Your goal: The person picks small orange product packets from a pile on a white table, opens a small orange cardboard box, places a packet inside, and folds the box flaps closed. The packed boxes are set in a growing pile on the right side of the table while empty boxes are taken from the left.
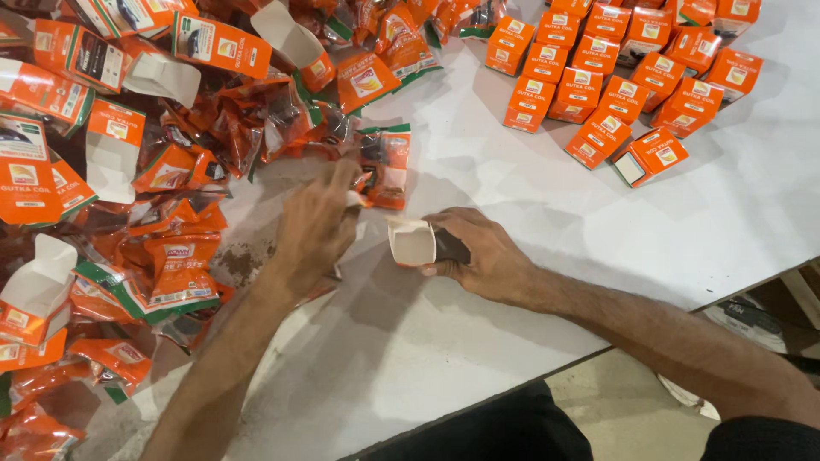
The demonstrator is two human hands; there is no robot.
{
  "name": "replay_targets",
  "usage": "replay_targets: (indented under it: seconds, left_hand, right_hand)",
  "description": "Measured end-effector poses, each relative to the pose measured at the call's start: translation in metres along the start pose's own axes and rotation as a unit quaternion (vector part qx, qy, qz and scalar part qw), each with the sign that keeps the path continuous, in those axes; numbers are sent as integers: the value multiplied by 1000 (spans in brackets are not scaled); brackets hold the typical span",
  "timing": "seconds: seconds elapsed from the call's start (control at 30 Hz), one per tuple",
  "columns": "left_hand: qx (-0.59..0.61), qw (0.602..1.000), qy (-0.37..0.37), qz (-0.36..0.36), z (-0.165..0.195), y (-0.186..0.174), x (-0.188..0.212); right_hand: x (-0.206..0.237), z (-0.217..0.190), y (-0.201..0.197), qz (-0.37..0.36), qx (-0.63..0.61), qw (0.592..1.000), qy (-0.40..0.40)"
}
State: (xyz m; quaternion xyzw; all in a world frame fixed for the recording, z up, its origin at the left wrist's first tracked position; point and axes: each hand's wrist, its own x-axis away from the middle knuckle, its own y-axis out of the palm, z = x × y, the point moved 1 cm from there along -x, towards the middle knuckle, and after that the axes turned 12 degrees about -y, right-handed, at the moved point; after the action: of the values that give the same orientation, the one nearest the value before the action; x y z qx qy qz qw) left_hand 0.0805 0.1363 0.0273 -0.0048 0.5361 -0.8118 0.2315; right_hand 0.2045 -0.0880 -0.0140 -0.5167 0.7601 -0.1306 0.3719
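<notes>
Nearest the viewer, the right hand [487,256] has its grip closed around a small open carton [413,243], white inside, mouth turned toward the left, resting low on the white worktop [530,196]. The left hand [316,224] lies just beside it, fingers loosely spread and reaching to a glossy orange pouch [384,166] with green trim; fingertips touch the pouch edge, but nothing is yet clasped. Judged step: a pouch is being picked for loading into the carton. The next move would call for a firm pinch on the slippery film and alignment with the narrow mouth. Beyond, left, a loose heap of crinkled pouches [171,256] and unfolded cartons [111,154]. Far right, closed orange boxes [615,94] lie in rough rows, card stiff and matt.
</notes>
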Motion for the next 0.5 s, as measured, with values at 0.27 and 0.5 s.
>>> replay_targets:
  seconds: [0.27,0.5]
  left_hand:
    - [136,945,244,173,42,0,75]
    - [-23,962,227,149,30,35,68]
  right_hand:
    - [-1,2,2,-15,25,999,-29]
    - [0,-3,1,-29,22,999,-37]
